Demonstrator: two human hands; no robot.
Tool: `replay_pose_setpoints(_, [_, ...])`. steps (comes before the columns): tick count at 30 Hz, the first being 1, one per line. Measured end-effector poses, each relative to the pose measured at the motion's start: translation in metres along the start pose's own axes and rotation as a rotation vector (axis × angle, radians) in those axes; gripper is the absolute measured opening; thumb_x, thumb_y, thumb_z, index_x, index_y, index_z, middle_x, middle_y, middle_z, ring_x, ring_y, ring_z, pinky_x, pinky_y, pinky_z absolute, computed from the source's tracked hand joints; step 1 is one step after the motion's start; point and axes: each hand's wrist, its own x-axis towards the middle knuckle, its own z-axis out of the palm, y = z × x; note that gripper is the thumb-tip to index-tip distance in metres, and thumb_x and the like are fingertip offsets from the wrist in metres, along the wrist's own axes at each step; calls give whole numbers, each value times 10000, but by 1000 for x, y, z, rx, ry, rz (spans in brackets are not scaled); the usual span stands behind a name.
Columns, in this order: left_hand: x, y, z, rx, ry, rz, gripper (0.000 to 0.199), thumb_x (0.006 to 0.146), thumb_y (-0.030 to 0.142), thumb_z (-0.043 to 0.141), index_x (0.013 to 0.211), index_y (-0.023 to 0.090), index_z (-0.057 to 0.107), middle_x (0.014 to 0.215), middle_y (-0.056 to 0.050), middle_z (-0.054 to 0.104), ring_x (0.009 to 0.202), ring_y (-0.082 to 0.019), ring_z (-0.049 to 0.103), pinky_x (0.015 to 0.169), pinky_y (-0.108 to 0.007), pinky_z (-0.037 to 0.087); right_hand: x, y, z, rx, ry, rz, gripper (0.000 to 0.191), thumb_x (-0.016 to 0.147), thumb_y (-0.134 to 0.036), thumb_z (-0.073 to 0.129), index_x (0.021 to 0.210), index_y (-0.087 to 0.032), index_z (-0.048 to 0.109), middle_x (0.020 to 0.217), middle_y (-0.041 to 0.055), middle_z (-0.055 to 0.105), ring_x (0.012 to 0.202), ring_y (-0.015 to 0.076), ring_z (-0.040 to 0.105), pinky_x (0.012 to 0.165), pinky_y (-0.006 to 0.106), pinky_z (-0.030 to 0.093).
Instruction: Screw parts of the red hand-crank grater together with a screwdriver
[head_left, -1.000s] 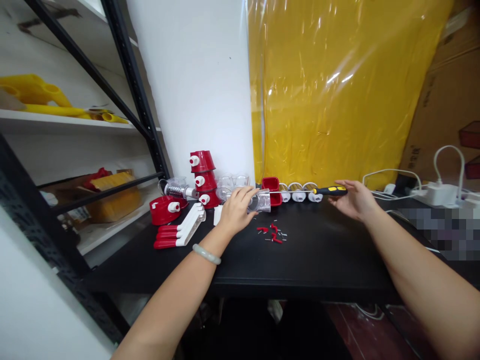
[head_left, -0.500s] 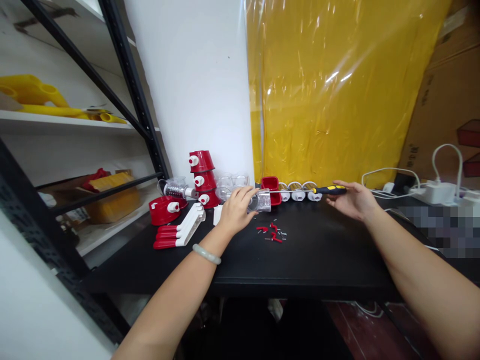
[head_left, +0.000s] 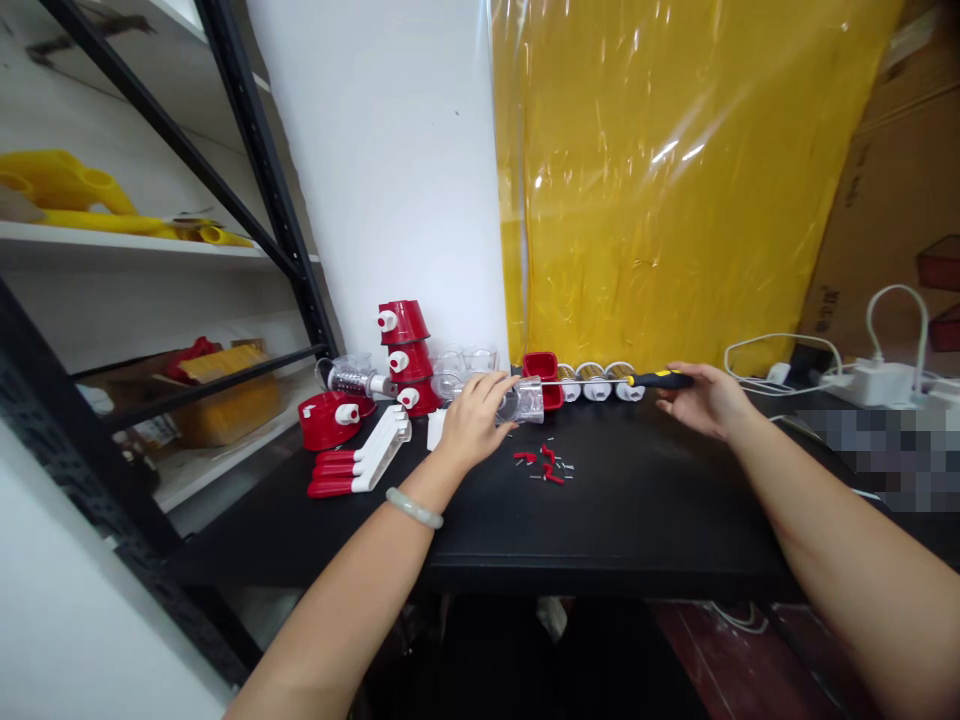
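My left hand (head_left: 474, 415) is closed around a clear plastic container (head_left: 531, 402) lying on its side just above the black table. My right hand (head_left: 709, 400) grips the end of a long screwdriver (head_left: 654, 380) with a black and yellow handle. Its thin shaft points left, and the tip reaches into the clear container, where I cannot make out what it touches. In front of the container lie small red plastic parts (head_left: 551, 465) with several loose screws (head_left: 568, 467) around them.
Stacked red housings (head_left: 411, 362) stand at the left back, beside a single red housing (head_left: 328, 420) and white-and-red handles (head_left: 375, 455). Behind my hands are a red bin (head_left: 553, 397) and white round drums (head_left: 597, 390). A charger with cables (head_left: 877, 380) sits at right.
The screwdriver handle appears turned in my right hand, showing less yellow. My left hand and the clear container stay almost in place.
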Motion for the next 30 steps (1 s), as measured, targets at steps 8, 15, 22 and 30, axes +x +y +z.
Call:
replay_pose_setpoints(8, [-1,-1,0,27,2,-41,699,730,234,786,1359,232,479,1360,-75,563,1251,-276,492,1012,-430,502,6,11,-4,-165,3,51,157,762,-248,626,715,-225,478,474,-52,387,369,70,291,348,194,262])
replay_pose_setpoints(15, [0,1,-2,14,22,-32,714,732,251,790,1370,224,470,1353,-84,562,1253,-267,494,1058,-430,472,-3,-1,2,14,20,17,58,797,-301,587,805,-247,567,652,33,601,583,176,584,508,300,476])
replay_pose_setpoints(22, [0,0,-1,26,4,-22,710,729,251,794,1363,217,477,1366,-79,558,1256,-273,491,1056,-436,473,6,16,1,-263,41,-12,330,868,-522,572,733,-225,524,429,-49,362,348,73,267,348,205,238])
replay_pose_setpoints(30, [0,1,-2,-2,28,-22,719,731,254,791,1371,231,466,1353,-84,562,1243,-271,504,1038,-445,484,1,3,3,73,23,-150,349,604,-45,680,856,-268,588,727,-21,610,691,134,593,560,242,504])
